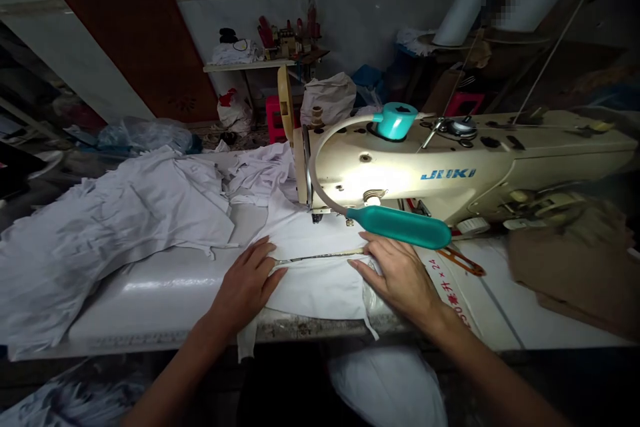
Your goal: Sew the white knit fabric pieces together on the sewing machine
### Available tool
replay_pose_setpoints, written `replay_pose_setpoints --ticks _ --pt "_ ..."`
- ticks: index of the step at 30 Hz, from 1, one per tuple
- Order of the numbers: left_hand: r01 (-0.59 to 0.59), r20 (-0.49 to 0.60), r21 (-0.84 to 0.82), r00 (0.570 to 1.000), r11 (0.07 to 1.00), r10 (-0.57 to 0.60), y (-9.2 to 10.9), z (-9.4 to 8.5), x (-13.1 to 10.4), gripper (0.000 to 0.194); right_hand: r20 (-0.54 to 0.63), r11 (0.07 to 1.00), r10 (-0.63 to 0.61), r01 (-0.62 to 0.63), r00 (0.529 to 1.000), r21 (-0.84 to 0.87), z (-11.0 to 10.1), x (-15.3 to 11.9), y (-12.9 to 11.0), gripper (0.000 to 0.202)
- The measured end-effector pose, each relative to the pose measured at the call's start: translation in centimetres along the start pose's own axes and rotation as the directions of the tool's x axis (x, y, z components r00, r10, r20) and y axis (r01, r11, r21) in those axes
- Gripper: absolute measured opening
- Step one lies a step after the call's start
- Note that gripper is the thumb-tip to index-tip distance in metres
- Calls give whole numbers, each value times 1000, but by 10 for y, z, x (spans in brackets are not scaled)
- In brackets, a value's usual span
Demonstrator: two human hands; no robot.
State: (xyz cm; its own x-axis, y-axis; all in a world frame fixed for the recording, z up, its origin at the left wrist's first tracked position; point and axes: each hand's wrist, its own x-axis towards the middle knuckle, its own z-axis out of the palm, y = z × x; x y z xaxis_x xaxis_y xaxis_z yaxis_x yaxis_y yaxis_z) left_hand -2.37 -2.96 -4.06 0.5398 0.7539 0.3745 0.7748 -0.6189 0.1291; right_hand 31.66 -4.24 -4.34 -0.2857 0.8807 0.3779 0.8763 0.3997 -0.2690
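A piece of white fabric (pixel 315 290) lies at the front of the sewing machine (pixel 375 167), part of it running back under the needle area. Its upper edge is stretched in a nearly straight line between my hands, with a narrow dark strip showing along it. My left hand (pixel 250 277) is closed on the left end of this edge, thumb toward the right. At the other end, my right hand (pixel 397 273) pinches the fabric just below the teal lamp (pixel 400 225). A thin tail of fabric hangs over the table's front edge. The needle tip is hard to make out.
A large heap of white fabric pieces (pixel 135 213) covers the left of the table (pixel 165 287). At right are an orange-handled tool (pixel 463 261) and brown cardboard (pixel 565 273). Thread cones (pixel 465 7) stand behind the machine. Below the table hangs more white cloth (pixel 390 380).
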Motion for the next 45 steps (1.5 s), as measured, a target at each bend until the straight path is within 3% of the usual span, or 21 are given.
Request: replay_pose_setpoints --ticks 5,9,11,13,17,20,23,28,32,35,37,39,41,43,45 --pt "0 -8 -23 1000 1000 0 -6 0 -5 15 -16 999 24 -23 1000 33 1 0 -3 27" --pt "59 -55 -30 997 998 -61 -6 -2 -7 38 -93 983 54 -36 994 183 -16 -15 -9 22" --pt "53 -105 -27 993 998 -55 1 -7 -10 47 -147 957 115 -70 982 283 -29 -34 -13 20" --pt "16 -177 -12 984 1000 -18 14 -13 -17 52 -127 924 177 -120 976 363 -42 -60 -18 20" --pt "-133 -236 -53 965 990 117 59 -17 -42 53 108 889 214 -240 971 391 -57 -129 -23 19" --pt "-319 -123 -226 947 921 297 103 -3 -58 41 300 869 203 -313 932 382 -54 -182 -17 19" --pt "-400 63 -384 888 832 456 148 24 -68 21 445 866 177 -354 878 354 -43 -225 -10 22" --pt "-211 349 -521 832 827 431 206 71 -72 16 547 885 214 -397 810 242 -29 -256 -9 12" --pt "-13 460 -594 814 804 353 234 97 -65 20 513 853 207 -411 833 323 -38 -243 -7 8" --pt "78 479 -623 825 779 300 242 111 -56 7 454 759 231 -451 861 469 -47 -229 -2 5" --pt "135 475 -650 840 748 262 241 119 -51 4 443 641 336 -547 831 538 -43 -225 3 6" --pt "173 477 -675 844 717 245 237 124 -49 11 441 462 500 -660 745 592 -29 -228 9 18" --pt "178 476 -693 841 699 257 233 126 -50 13 442 280 639 -726 630 628 -9 -236 16 38" --pt "151 462 -706 839 692 288 232 126 -53 10 482 159 686 -759 545 631 12 -245 19 53" --pt "94 442 -693 838 714 319 233 127 -57 7 555 63 669 -782 494 620 28 -250 18 57"
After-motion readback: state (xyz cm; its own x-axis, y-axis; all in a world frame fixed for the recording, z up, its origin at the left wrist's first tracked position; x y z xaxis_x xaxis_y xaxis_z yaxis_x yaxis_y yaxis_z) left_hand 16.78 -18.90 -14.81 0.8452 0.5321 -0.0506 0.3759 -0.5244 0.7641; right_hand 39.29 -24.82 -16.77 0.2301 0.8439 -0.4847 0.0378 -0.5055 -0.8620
